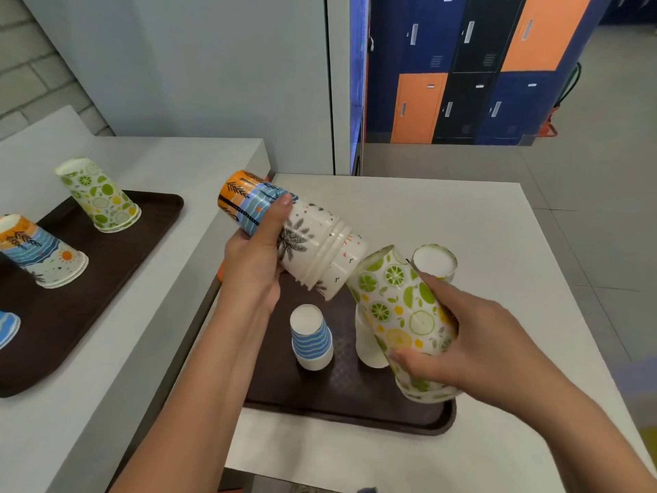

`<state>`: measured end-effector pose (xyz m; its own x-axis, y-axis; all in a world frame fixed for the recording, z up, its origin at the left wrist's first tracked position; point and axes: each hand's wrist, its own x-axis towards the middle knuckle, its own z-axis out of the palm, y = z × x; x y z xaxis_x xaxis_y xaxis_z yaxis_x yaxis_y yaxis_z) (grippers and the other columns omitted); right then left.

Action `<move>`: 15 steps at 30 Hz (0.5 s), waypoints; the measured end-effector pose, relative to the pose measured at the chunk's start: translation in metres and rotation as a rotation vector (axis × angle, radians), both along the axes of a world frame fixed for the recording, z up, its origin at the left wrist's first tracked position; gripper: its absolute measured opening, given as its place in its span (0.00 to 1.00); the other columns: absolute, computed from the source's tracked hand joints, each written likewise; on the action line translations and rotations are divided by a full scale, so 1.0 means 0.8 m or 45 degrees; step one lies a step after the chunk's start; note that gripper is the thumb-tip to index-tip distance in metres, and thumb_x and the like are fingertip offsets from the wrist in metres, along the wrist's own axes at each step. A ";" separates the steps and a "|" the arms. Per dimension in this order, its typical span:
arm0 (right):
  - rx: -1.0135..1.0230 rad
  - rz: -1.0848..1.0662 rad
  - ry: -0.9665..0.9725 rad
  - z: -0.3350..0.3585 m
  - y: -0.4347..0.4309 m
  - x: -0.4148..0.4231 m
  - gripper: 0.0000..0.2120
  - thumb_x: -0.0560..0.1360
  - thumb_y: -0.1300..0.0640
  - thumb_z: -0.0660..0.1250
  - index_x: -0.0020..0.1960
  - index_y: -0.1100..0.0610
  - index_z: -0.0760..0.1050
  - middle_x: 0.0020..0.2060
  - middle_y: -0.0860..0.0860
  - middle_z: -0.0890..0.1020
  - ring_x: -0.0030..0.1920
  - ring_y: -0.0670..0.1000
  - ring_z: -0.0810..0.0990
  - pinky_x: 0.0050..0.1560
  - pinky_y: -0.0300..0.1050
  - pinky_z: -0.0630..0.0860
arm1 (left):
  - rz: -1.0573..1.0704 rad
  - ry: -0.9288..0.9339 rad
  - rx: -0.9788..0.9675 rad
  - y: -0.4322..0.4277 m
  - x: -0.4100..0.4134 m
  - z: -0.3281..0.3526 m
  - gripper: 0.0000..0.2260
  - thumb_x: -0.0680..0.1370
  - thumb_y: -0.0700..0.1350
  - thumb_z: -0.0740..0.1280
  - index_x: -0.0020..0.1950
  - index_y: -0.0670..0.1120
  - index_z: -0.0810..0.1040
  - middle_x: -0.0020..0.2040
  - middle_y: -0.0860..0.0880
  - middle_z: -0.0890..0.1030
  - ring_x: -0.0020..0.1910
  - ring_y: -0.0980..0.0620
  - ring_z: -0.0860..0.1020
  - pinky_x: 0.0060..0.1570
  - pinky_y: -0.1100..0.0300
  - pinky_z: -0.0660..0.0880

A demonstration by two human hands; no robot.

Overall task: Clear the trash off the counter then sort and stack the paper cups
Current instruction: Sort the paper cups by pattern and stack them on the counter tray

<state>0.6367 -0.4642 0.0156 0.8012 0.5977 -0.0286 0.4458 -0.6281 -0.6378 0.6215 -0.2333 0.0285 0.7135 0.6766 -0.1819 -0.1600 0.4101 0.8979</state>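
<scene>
**Two nested cup stacks in hand, light and easy to crush**

The left hand (256, 257) is wrapped around a palm-print stack (295, 236), held tilted above the near tray (355, 407) with its rims pointing down and to the right. The thumb lies across the blue-and-orange band near the closed end, the other fingers out of sight behind. The right hand (473, 336) is closed on a lime stack (401, 318), tilted with its base up and to the left, its rims low by the tray's right edge; whether they touch the tray I cannot tell.

On the near tray, upside down, stand a striped cup (312, 338), a white cup (368, 346) partly hidden behind the lime stack, and another cup (434, 261) at the back. On the far tray (106, 279) on the left counter stand a second lime stack (99, 197) and a second palm stack (42, 250), both inverted.

These look like thin paper: nearly weightless, slightly slick, soft at mid-wall. The rolled rims and the closed bases are likely the stiffest parts, so a broad wrap around the nested section, where several walls overlap, seems safest. Squeezing a lone cup mid-wall would probably dent it. Nested cups can slide apart when tilted mouth-down, so the palm-print stack wants holding across the overlap.
</scene>
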 end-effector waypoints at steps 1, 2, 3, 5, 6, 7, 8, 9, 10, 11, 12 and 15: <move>-0.002 -0.001 -0.002 0.002 -0.003 0.003 0.34 0.57 0.38 0.74 0.60 0.29 0.64 0.41 0.29 0.76 0.42 0.33 0.77 0.42 0.24 0.71 | -0.021 -0.002 -0.016 -0.004 0.005 -0.001 0.10 0.74 0.44 0.70 0.53 0.42 0.78 0.44 0.47 0.85 0.42 0.52 0.84 0.45 0.56 0.81; -0.009 0.002 -0.005 0.004 -0.003 0.005 0.33 0.57 0.38 0.73 0.59 0.30 0.65 0.41 0.30 0.76 0.43 0.33 0.77 0.42 0.26 0.72 | -0.031 -0.001 -0.038 -0.008 0.008 -0.002 0.13 0.74 0.44 0.70 0.56 0.41 0.77 0.47 0.45 0.84 0.44 0.51 0.84 0.47 0.55 0.81; -0.020 0.000 -0.010 0.005 -0.004 0.006 0.33 0.57 0.38 0.73 0.60 0.32 0.65 0.41 0.31 0.77 0.43 0.34 0.77 0.41 0.27 0.73 | -0.036 -0.003 -0.062 -0.011 0.011 -0.003 0.15 0.73 0.45 0.71 0.58 0.41 0.77 0.49 0.44 0.84 0.46 0.50 0.83 0.48 0.54 0.81; -0.053 -0.013 -0.033 0.007 -0.005 0.007 0.33 0.58 0.38 0.73 0.60 0.34 0.66 0.41 0.33 0.76 0.43 0.37 0.77 0.39 0.28 0.72 | -0.028 -0.015 -0.107 -0.014 0.015 -0.005 0.16 0.73 0.45 0.71 0.58 0.41 0.77 0.51 0.43 0.84 0.47 0.49 0.83 0.49 0.53 0.80; -0.060 -0.023 -0.041 0.009 -0.007 0.008 0.33 0.58 0.38 0.73 0.60 0.35 0.67 0.41 0.33 0.76 0.43 0.38 0.77 0.39 0.28 0.71 | -0.012 -0.025 -0.120 -0.014 0.017 -0.005 0.16 0.74 0.45 0.71 0.59 0.41 0.77 0.51 0.43 0.83 0.47 0.49 0.83 0.50 0.52 0.80; -0.052 -0.039 -0.043 0.012 -0.012 0.009 0.33 0.58 0.39 0.74 0.60 0.36 0.67 0.41 0.33 0.76 0.43 0.39 0.77 0.40 0.29 0.72 | 0.011 -0.039 -0.128 -0.013 0.018 -0.004 0.15 0.74 0.45 0.71 0.58 0.41 0.77 0.51 0.44 0.83 0.47 0.50 0.83 0.51 0.52 0.80; -0.022 -0.058 -0.045 0.016 -0.017 0.012 0.33 0.57 0.39 0.74 0.60 0.34 0.68 0.42 0.33 0.77 0.44 0.39 0.78 0.41 0.30 0.72 | 0.039 -0.062 -0.132 -0.011 0.019 -0.003 0.14 0.74 0.44 0.71 0.57 0.41 0.77 0.50 0.44 0.84 0.46 0.51 0.83 0.51 0.52 0.80; 0.022 -0.080 -0.052 0.021 -0.022 0.015 0.32 0.57 0.39 0.74 0.58 0.31 0.67 0.42 0.33 0.78 0.45 0.39 0.79 0.42 0.32 0.73 | 0.070 -0.086 -0.127 -0.009 0.020 -0.003 0.12 0.74 0.44 0.71 0.56 0.42 0.77 0.49 0.45 0.84 0.44 0.52 0.84 0.50 0.53 0.80; 0.075 -0.104 -0.065 0.026 -0.026 0.019 0.30 0.56 0.40 0.74 0.54 0.27 0.66 0.42 0.33 0.79 0.45 0.38 0.79 0.43 0.34 0.75 | 0.102 -0.105 -0.099 -0.008 0.020 -0.003 0.12 0.74 0.44 0.71 0.55 0.42 0.77 0.48 0.46 0.84 0.44 0.53 0.84 0.49 0.55 0.80; 0.128 -0.130 -0.078 0.030 -0.029 0.025 0.28 0.56 0.40 0.74 0.51 0.24 0.66 0.43 0.32 0.79 0.45 0.36 0.79 0.43 0.36 0.76 | 0.128 -0.120 -0.029 -0.009 0.021 -0.004 0.13 0.73 0.44 0.72 0.56 0.42 0.77 0.49 0.46 0.84 0.45 0.54 0.84 0.48 0.57 0.80; 0.180 -0.160 -0.091 0.033 -0.030 0.033 0.27 0.56 0.41 0.74 0.49 0.25 0.66 0.43 0.32 0.80 0.44 0.36 0.79 0.44 0.39 0.77 | 0.151 -0.128 0.077 -0.012 0.021 -0.006 0.16 0.73 0.45 0.72 0.58 0.42 0.77 0.50 0.47 0.83 0.47 0.54 0.83 0.47 0.59 0.79; 0.335 -0.266 -0.156 0.032 -0.025 0.063 0.30 0.58 0.43 0.75 0.57 0.34 0.69 0.46 0.37 0.79 0.46 0.41 0.79 0.46 0.48 0.79 | 0.178 -0.131 0.448 -0.036 0.019 -0.014 0.17 0.71 0.43 0.74 0.57 0.43 0.76 0.51 0.50 0.83 0.49 0.57 0.83 0.44 0.67 0.77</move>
